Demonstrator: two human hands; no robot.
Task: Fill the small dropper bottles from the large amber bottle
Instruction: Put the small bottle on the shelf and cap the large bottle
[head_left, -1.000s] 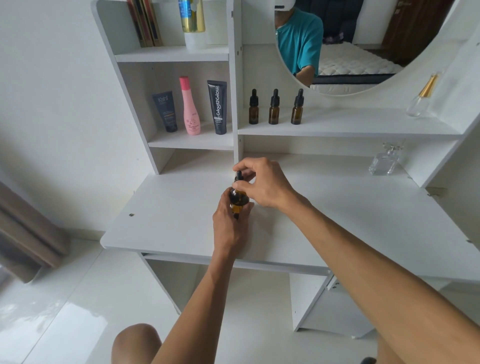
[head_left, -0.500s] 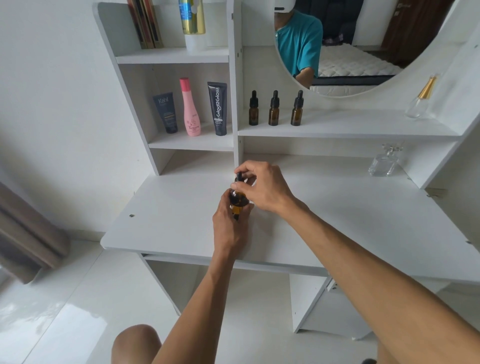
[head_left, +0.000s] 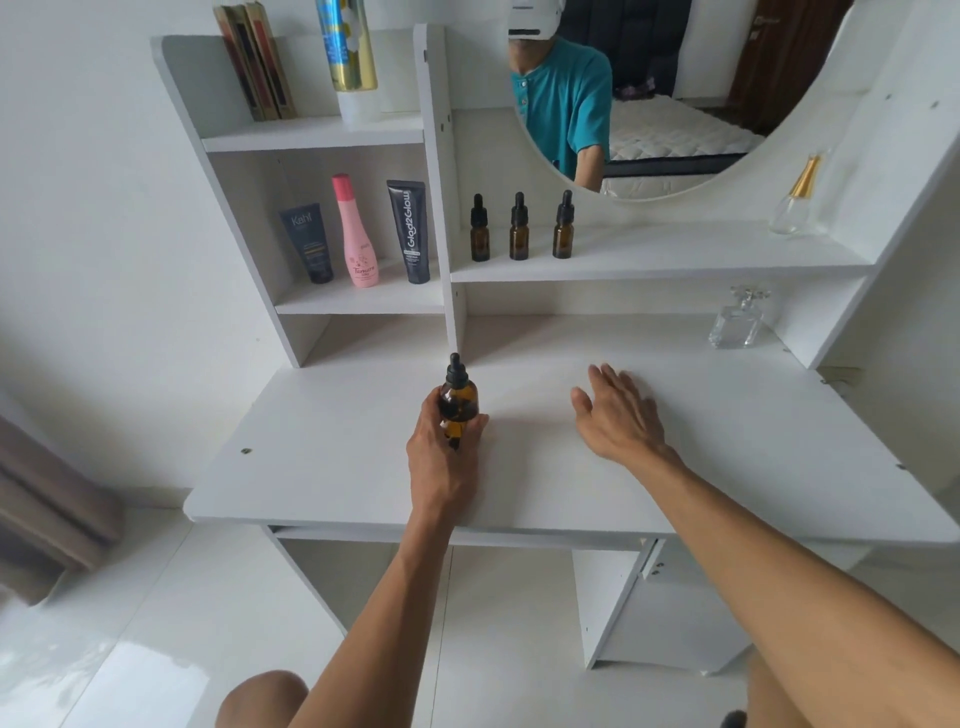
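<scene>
My left hand (head_left: 441, 457) grips the large amber bottle (head_left: 457, 397), which stands upright near the middle of the white desk (head_left: 337, 441) with its black dropper cap on. To the right of the bottle, my right hand (head_left: 621, 415) hovers just over the desk with fingers spread and nothing in it. Three small amber dropper bottles (head_left: 519, 228) with black caps stand in a row on the shelf under the mirror, well beyond both hands.
Three cosmetic tubes and bottles (head_left: 358, 234) stand in the left cubby. A clear glass perfume bottle (head_left: 737, 319) sits at the desk's back right, another with a gold cap (head_left: 795, 200) on the shelf above. The round mirror (head_left: 649, 104) reflects a person.
My right hand has let go of the dropper cap and moved right, away from the bottle. My left hand still holds the bottle. The camera has tilted up slightly.
</scene>
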